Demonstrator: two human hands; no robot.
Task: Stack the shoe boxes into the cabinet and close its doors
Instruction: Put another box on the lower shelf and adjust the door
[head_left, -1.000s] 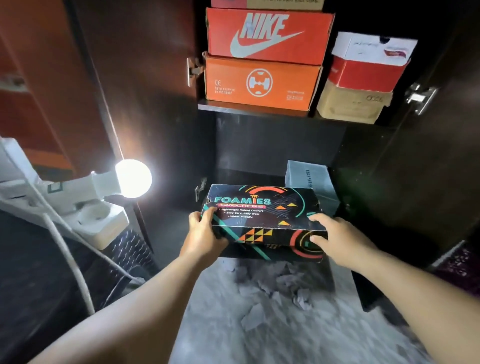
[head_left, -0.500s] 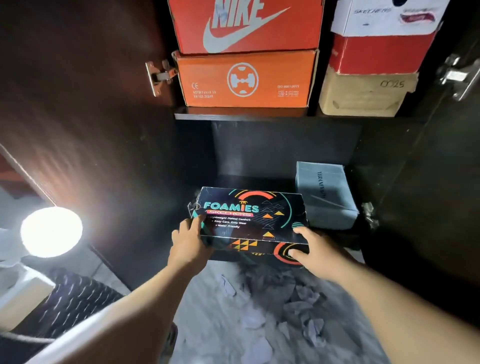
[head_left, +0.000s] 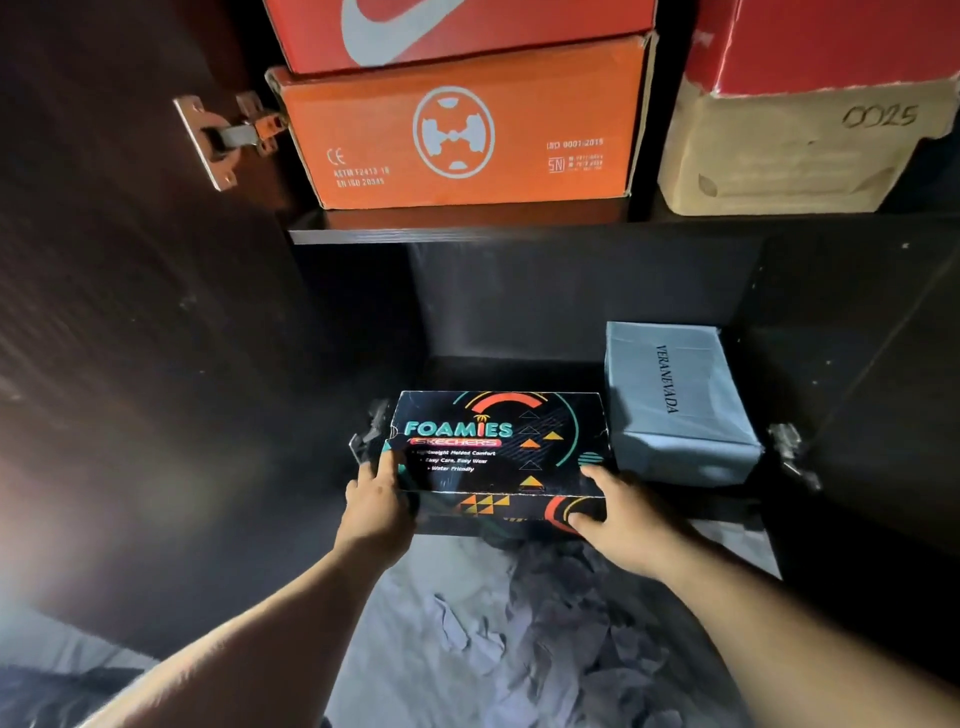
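A black Foamies shoe box (head_left: 498, 452) with bright patterns sits at the front of the dark cabinet's bottom compartment (head_left: 519, 312). My left hand (head_left: 376, 512) grips its left front corner, thumb on the lid. My right hand (head_left: 623, 519) holds its right front corner, thumb on the lid and fingers on the front face. Just right of it lies a grey-blue Veranevada box (head_left: 675, 405). On the shelf (head_left: 467, 234) above stand an orange box (head_left: 457, 130) under a red Nike box (head_left: 457, 31), and a tan box (head_left: 800, 150) under a red box (head_left: 831, 41).
The left cabinet door (head_left: 130, 312) stands open, with a metal hinge (head_left: 228, 135) near its top. The right door (head_left: 883, 415) is open too, a hinge (head_left: 789, 447) at its lower edge. The grey floor (head_left: 467, 649) in front has patchy, flaking marks.
Both hands have carried the Foamies box forward into the bottom compartment, beside the grey-blue box. My view moved closer, and the lit bulb at the left has dropped out of sight.
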